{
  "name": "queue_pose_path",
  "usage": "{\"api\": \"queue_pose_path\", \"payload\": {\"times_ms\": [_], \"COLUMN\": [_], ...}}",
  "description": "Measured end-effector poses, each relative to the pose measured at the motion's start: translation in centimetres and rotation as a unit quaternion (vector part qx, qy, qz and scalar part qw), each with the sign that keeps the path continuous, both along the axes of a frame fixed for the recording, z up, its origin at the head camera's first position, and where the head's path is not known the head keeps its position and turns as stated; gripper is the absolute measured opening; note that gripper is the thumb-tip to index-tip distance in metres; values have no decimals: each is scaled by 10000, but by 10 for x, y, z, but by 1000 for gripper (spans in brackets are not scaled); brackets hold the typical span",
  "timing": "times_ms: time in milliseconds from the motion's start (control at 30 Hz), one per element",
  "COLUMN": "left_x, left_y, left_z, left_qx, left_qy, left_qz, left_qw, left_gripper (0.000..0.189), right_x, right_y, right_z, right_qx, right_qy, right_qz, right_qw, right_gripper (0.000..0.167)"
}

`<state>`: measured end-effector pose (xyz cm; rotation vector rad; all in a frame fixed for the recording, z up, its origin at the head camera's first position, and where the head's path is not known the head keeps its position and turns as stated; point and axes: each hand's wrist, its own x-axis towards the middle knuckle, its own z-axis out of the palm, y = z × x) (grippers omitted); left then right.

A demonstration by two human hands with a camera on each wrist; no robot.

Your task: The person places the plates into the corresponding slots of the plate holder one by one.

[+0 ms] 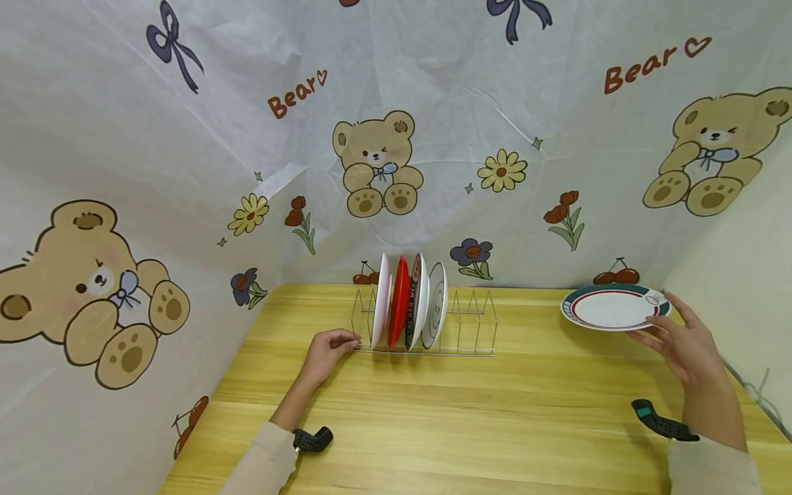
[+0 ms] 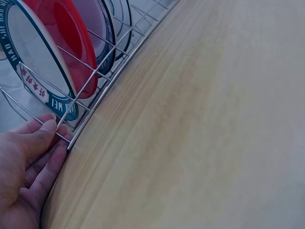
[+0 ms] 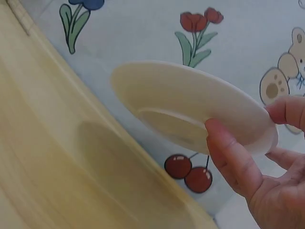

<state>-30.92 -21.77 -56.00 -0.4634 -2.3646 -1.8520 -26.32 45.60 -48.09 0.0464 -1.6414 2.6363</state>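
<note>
A wire dish rack (image 1: 470, 354) stands on the table, and several plates are upright in its left and middle slots. From left to right they are a pale plate (image 1: 380, 309), a red plate (image 1: 398, 309), a dark-rimmed plate (image 1: 422, 306) and a white ringed plate (image 1: 438, 309). My left hand (image 1: 324, 356) pinches the rack's left end, thumb and fingers on the wire (image 2: 59, 125). Off to the right, my right hand (image 1: 689, 344) grips a white plate (image 1: 609, 308) with a green and red rim by its right edge. That plate hangs above the table, tilted, its underside (image 3: 181, 105) showing in the right wrist view.
The wooden table (image 1: 421, 426) runs up to a white cloth (image 1: 445, 82) printed with bears and flowers, which hangs behind and at the left. A pale wall (image 1: 742, 295) borders the right side, with a thin cable (image 1: 757, 392) near the table's right edge.
</note>
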Motion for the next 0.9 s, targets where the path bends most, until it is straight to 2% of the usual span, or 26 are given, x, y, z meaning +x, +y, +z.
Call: {"api": "queue_pose_path", "payload": {"times_ms": [167,467,767,900], "left_x": [0,1,1,1], "left_y": [0,0,1,1], "left_z": [1,1,2,2], "left_qx": [41,-24,-2,-9], "left_qy": [19,97,-119,-149], "left_qz": [-30,-15,72,129], "left_qw": [10000,9999,9999,9998], "left_gripper": [9,11,8,10], "right_x": [-1,4,8,10], "right_y": [-11,-28,-46,-54], "right_z": [16,43,63,71], "right_qx": [273,-108,-136,-50], "right_qy": [272,887,1071,1117], "right_qz": [64,304,550,536], "right_qw": [9992,9955,9926,9923], "right_gripper": [76,67,63,62]}}
